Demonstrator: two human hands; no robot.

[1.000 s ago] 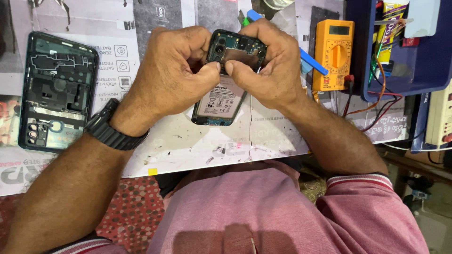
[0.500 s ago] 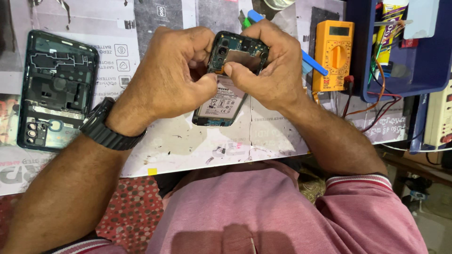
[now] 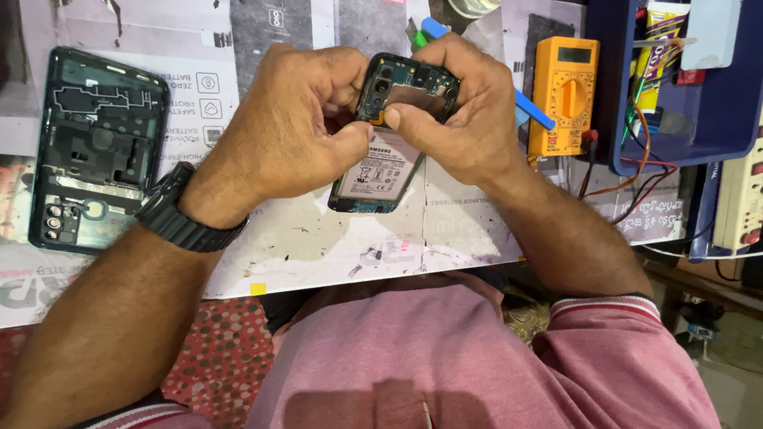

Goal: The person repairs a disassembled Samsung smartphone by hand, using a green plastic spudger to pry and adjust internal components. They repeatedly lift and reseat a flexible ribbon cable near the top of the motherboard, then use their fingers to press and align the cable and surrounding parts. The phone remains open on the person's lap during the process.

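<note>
An opened phone [image 3: 387,159] with its back off, battery and circuit board showing, is held above the work mat [image 3: 318,238]. My left hand [image 3: 290,131] grips its left side, thumb pressing near the battery's top edge. My right hand [image 3: 461,111] wraps the phone's upper right part, thumb on the board area by a small orange piece. A black watch [image 3: 184,216] sits on my left wrist. A blue plastic pry tool [image 3: 531,107] pokes out behind my right hand.
A removed phone back cover or frame [image 3: 95,151] lies at the left on the mat. An orange multimeter [image 3: 563,95] with leads stands to the right, beside a blue tray [image 3: 699,119] of wires and tubes. A white power strip [image 3: 743,199] is at the far right.
Both hands stay on the phone; my thumbs have shifted slightly over the top of the battery. Nothing else has moved.
</note>
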